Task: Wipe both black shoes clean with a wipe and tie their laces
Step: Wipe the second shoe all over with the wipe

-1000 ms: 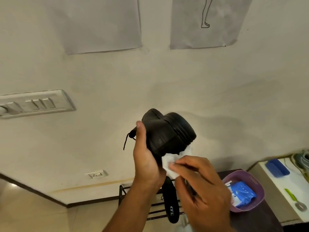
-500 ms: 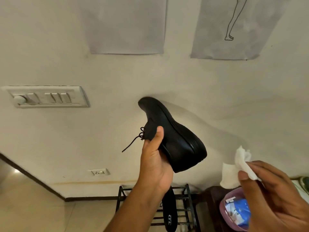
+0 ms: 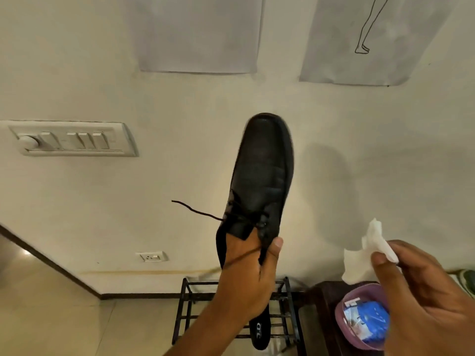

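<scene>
Cream wall (image 3: 180, 98) ahead of me, floor (image 3: 51, 317) low at the left.

I see 2 paper sheets taped high on it, the plain one (image 3: 200, 34) left of one with a drawn leg (image 3: 365, 39). A switch panel (image 3: 72, 138) sits at the left, a socket (image 3: 151, 256) lower down. Below, a dark skirting (image 3: 138, 296) meets the pale floor; a black metal rack (image 3: 282, 309) stands beside a dark table (image 3: 323, 299) bearing a purple basket (image 3: 344, 327).

Black leather lace-up shoe (image 3: 262, 176) raised before the wall, toe up, heel in the left hand (image 3: 246, 276). Right of the shoe, crumpled white wipe (image 3: 367, 253) in the right hand (image 3: 421, 296). Below the shoe, black metal rack (image 3: 231, 312); right of that, round purple plastic tub (image 3: 359, 319).
</scene>
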